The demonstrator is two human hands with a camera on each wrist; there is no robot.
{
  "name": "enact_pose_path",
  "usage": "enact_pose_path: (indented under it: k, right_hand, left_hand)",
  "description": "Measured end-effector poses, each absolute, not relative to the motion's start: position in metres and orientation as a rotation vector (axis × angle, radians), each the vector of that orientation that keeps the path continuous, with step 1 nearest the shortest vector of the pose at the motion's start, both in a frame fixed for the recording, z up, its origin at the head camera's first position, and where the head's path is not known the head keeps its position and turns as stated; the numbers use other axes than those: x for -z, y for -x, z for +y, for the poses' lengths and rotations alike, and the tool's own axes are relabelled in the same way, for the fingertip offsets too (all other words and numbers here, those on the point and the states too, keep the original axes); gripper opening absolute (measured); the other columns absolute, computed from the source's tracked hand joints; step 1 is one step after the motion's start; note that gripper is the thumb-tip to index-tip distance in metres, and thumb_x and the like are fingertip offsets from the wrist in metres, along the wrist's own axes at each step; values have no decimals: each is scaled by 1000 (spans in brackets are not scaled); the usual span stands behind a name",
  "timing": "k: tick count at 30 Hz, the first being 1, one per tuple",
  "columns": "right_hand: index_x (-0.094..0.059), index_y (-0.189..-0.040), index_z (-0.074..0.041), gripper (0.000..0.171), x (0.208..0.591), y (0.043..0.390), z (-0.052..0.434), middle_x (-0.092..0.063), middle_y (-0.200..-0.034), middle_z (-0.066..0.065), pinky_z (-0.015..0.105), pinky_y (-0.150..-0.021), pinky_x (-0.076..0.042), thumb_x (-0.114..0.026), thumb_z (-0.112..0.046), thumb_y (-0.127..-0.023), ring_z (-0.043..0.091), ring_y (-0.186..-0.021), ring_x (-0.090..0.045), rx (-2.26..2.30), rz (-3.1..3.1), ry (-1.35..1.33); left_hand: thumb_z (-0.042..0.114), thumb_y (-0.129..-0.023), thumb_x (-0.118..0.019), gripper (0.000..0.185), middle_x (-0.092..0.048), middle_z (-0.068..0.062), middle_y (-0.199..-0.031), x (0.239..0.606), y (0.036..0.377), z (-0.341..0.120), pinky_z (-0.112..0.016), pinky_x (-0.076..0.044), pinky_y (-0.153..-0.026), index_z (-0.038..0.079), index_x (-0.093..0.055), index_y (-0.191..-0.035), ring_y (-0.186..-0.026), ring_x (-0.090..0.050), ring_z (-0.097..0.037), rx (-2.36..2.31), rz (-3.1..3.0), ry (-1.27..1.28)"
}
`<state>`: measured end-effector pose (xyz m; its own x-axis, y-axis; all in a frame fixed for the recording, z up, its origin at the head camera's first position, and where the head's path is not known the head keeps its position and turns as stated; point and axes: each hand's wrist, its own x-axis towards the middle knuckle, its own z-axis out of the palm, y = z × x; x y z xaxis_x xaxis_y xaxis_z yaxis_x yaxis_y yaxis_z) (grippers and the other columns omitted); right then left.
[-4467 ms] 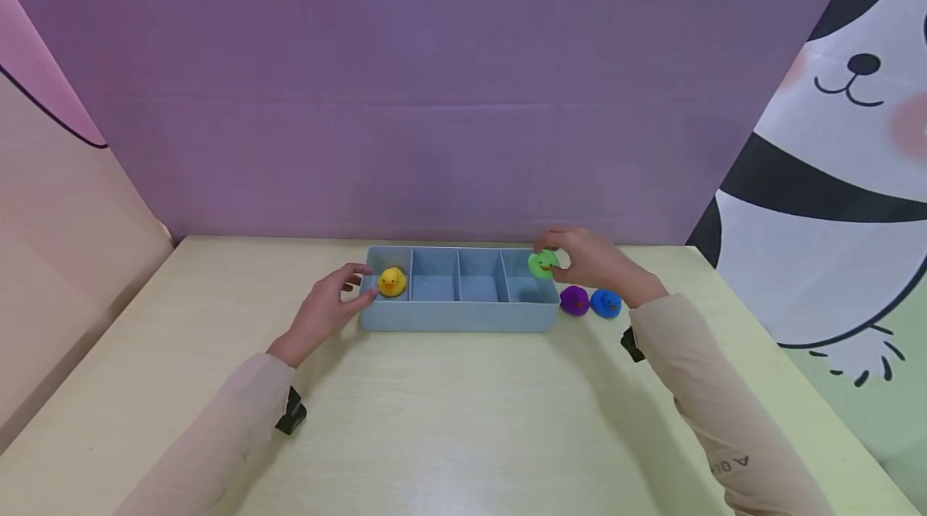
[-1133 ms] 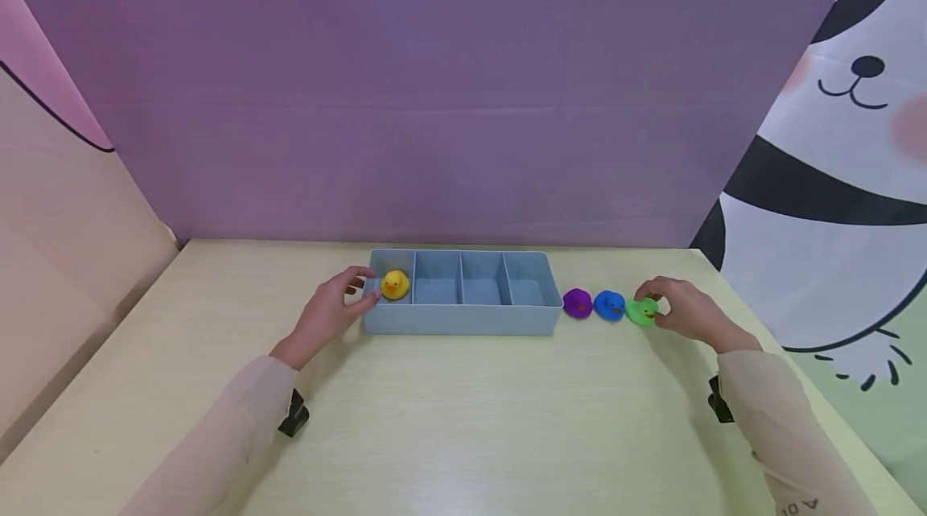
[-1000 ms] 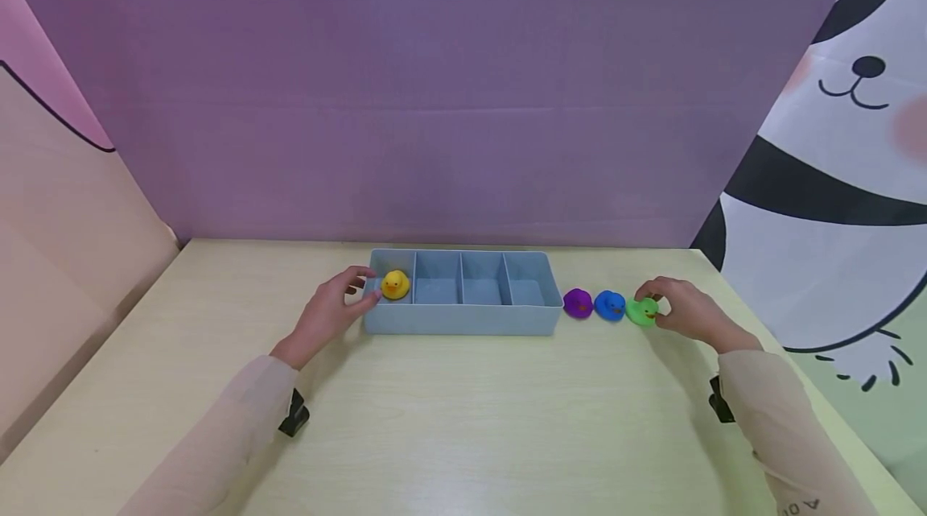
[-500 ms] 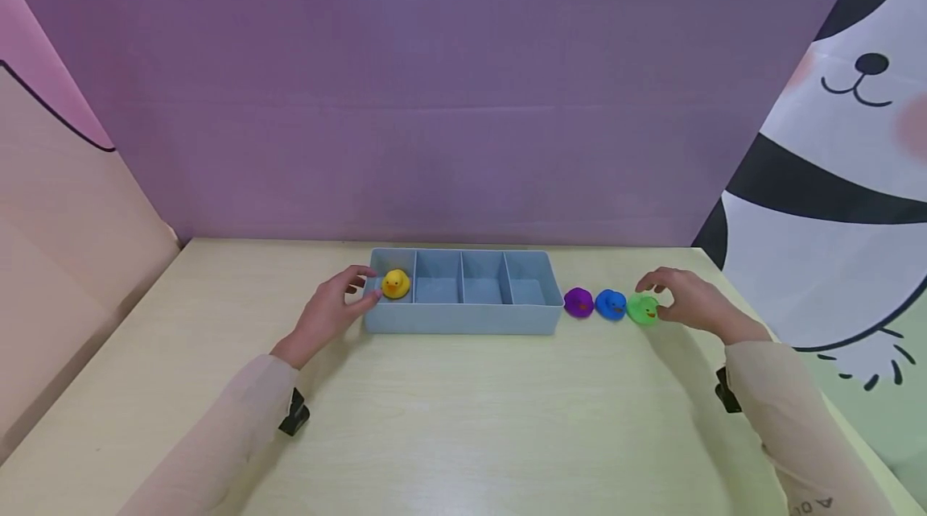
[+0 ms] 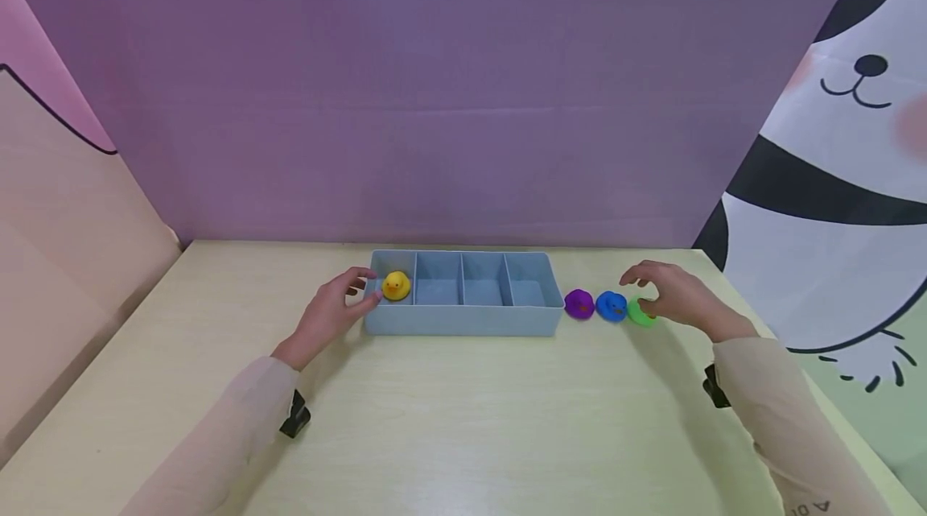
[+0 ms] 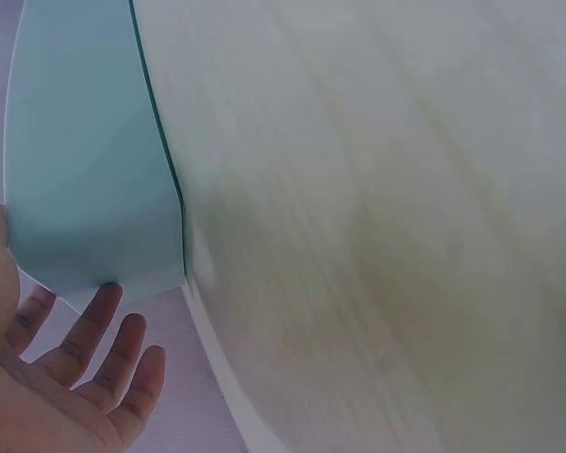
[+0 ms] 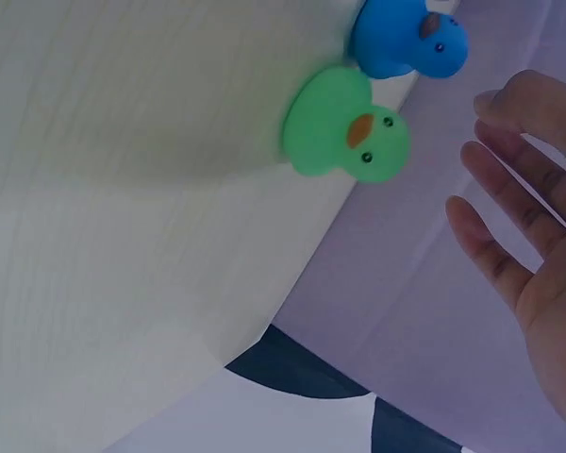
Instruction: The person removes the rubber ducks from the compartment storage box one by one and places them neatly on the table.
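While fingers spread, right hand (image 5: 677,300) seemingly above green duck (image 5: 639,313).

Both arms wear long, loose sleeves of thin pale beige-pink fabric, running down to the wrists. The right sleeve (image 5: 782,419) carries small dark lettering near the forearm — too small to read. A small black clip-like mount sits under each wrist — one below the left sleeve (image 5: 239,419), one below the right. The left hand (image 5: 329,316) and right hand (image 5: 677,299) are bare, without rings or gloves.
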<state>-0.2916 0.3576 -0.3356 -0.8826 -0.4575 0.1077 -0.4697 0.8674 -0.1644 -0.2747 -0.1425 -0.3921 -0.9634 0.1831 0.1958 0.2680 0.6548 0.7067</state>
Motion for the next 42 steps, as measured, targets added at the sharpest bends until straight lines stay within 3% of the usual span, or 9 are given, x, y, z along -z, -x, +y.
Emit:
enact_pose_path:
  k: [15, 28, 42]
  right_hand:
    - [-62, -106, -8, 31, 331, 290, 312, -62, -104, 7, 40, -74, -51, -66, -3, -76, 26, -94, -59, -202, -2913, -811]
    - [-62, -107, -8, 32, 322, 296, 276, -62, -104, 6, 42, -79, -51, -70, -11, -76, 26, -97, -59, -155, -2892, -854]
    - [-64, -103, -10, 29, 322, 304, 235, -64, -101, 2, 37, -78, -52, -72, -8, -74, 21, -93, -61, -183, -2776, -1030]
  left_hand:
    - [29, -88, -60, 41, -57, -15, -121, 391, 273, -143, -49, -46, -89, 11, -51, -123, -109, -54, -35, 1194, -2745, 392]
    - [32, -87, -60, 39, -60, -15, -117, 388, 271, -142, -48, -47, -84, 13, -53, -121, -110, -53, -34, 1139, -2754, 376]
    - [31, -87, -61, 39, -60, -15, -116, 385, 270, -141, -48, -47, -83, 13, -53, -121, -109, -54, -34, 1138, -2753, 370]
